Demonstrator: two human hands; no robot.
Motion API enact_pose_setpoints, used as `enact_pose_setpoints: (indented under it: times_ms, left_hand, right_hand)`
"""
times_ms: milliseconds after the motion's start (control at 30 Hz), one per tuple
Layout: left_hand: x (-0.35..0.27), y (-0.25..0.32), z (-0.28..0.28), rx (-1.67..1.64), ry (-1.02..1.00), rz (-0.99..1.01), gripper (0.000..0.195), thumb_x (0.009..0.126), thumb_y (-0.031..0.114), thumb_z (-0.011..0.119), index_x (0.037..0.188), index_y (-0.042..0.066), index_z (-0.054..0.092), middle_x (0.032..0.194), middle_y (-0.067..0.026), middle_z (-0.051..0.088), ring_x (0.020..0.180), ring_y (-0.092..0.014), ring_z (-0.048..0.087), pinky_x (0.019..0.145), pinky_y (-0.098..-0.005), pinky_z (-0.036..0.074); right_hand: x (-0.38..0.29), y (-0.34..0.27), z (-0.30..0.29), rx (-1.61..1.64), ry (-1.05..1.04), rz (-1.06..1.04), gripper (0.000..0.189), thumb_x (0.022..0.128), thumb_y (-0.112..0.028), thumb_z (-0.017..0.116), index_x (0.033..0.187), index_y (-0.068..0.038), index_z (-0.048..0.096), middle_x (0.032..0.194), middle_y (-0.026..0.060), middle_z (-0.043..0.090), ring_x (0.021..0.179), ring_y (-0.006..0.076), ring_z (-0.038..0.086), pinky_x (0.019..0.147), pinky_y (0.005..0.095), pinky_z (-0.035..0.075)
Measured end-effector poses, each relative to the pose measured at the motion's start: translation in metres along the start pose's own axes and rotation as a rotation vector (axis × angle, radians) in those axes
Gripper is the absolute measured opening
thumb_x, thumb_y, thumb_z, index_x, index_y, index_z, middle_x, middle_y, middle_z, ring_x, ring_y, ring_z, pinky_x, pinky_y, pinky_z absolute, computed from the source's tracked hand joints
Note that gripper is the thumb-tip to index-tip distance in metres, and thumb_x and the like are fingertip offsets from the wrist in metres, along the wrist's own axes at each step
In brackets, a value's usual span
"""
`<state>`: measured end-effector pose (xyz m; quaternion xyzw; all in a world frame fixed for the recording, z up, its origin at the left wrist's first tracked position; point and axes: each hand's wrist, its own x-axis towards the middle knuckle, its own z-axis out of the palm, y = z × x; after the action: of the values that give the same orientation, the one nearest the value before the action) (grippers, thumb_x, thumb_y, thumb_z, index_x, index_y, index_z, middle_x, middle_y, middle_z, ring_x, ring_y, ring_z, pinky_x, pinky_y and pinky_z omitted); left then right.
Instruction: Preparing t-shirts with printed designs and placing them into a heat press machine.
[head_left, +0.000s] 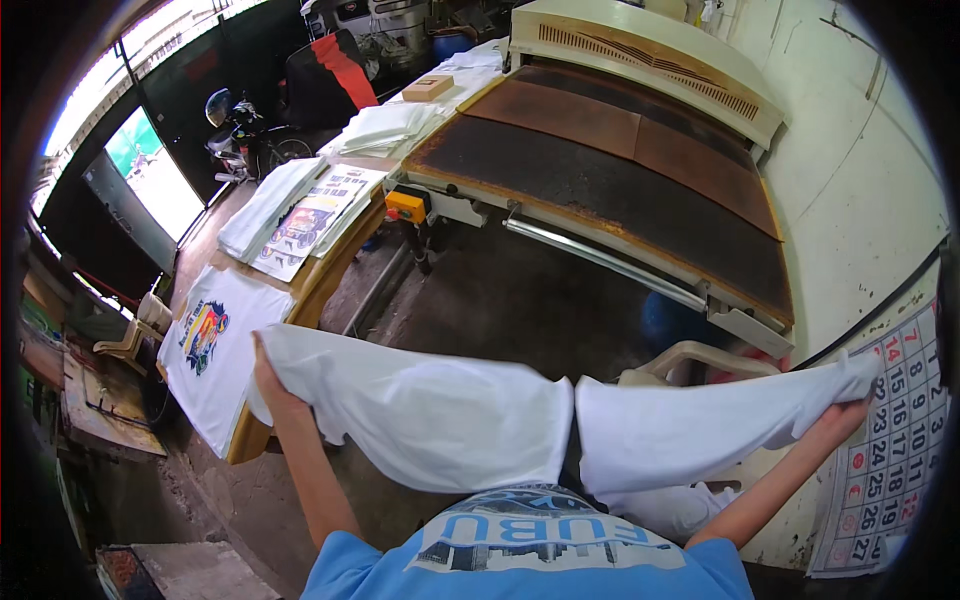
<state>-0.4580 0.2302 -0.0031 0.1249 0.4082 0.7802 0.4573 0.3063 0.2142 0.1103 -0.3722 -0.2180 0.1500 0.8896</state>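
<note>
White fabric pieces (450, 405) hang stretched across in front of my body, with a gap between a left part and a right part (675, 427). My left hand (276, 382) grips the left end, beside the table corner. Far to the right, near the wall calendar, my right hand (844, 416) holds the bunched right end. A white shirt piece with a colourful print (202, 337) lies flat on the table's near end. Behind it are printed sheets (311, 217) and a stack of folded white fabric (270, 206).
A large flatbed heat press (570, 172) stands ahead, with a metal roller (600, 262) at its front and an orange switch box (406, 205) at its corner. A plastic chair (690, 356) is at the right. More white fabric (390, 127) and a small box (428, 88) lie farther back.
</note>
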Motion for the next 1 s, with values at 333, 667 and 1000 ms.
enact_pose_setpoints:
  times_ms: [333,667,1000]
  left_hand:
    - [0.017,-0.094,0.205,0.133,-0.354,0.134,0.013,0.089,0.025,0.048,0.093,0.013,0.049,0.082,0.0023,0.052,0.072,-0.007,0.055,0.052,-0.0257,0.05]
    - [0.025,-0.09,0.307,0.169,-0.446,0.619,0.016,0.088,0.016,0.051,0.098,0.004,0.053,0.088,-0.0036,0.057,0.077,-0.008,0.056,0.055,-0.0231,0.051]
    - [0.119,-0.051,0.295,0.657,-0.23,1.065,0.013,0.084,0.014,0.056,0.087,0.002,0.059,0.075,-0.0045,0.059,0.069,-0.011,0.053,0.062,-0.0239,0.041]
  right_hand:
    - [0.214,0.197,0.171,-0.001,-0.477,0.202,0.035,0.086,-0.02,0.05,0.116,-0.003,0.044,0.109,0.0135,0.052,0.099,0.0235,0.052,0.085,0.0354,0.045]
    - [-0.17,0.303,0.331,-0.36,-1.879,0.078,0.102,0.053,-0.024,0.079,0.134,-0.005,0.02,0.14,0.0152,0.018,0.13,0.0297,0.016,0.105,0.0393,0.016]
    - [-0.174,0.326,0.377,-0.204,-1.65,0.581,0.012,0.083,-0.014,0.05,0.082,-0.004,0.057,0.071,-0.0037,0.05,0.064,0.0047,0.045,0.058,0.02,0.037]
